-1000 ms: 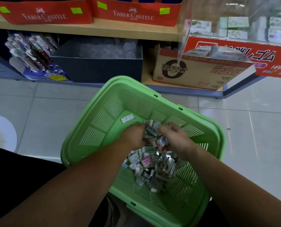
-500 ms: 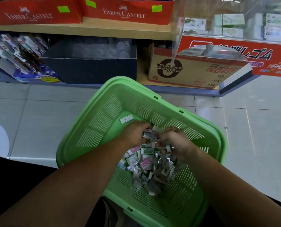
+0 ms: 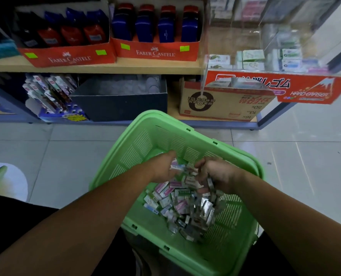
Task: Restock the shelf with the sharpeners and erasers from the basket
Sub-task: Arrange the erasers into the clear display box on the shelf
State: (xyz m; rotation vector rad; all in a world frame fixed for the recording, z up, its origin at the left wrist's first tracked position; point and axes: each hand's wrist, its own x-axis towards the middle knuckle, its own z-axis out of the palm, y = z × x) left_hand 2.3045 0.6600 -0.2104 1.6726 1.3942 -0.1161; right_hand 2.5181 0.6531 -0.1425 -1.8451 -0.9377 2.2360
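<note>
A pale tiled floor fills the middle of the view, from nine o'clock across to three o'clock. A shop shelf with wooden boards runs along the top, from ten o'clock to two o'clock. A green plastic basket with slotted walls sits at about five o'clock, close to the viewer and tilted. On the lowest board, a dark open bin stands at eleven o'clock and a cardboard box at one o'clock. Above them, two red trays of blue and red containers sit side by side at twelve o'clock. A clear case of small boxed erasers is at two o'clock. The packets, small wrapped erasers and sharpeners too blurred to tell apart, lie heaped in the bottom of the basket, none yet on the shelf. Two bare forearms reach in from the lower corners. The left hand, at the pile's eleven o'clock, has its fingers curled round a few packets. The right hand, at the pile's one o'clock, grips a fuller handful, with packets poking out under its curled fingers. The hands are near each other but apart.
</note>
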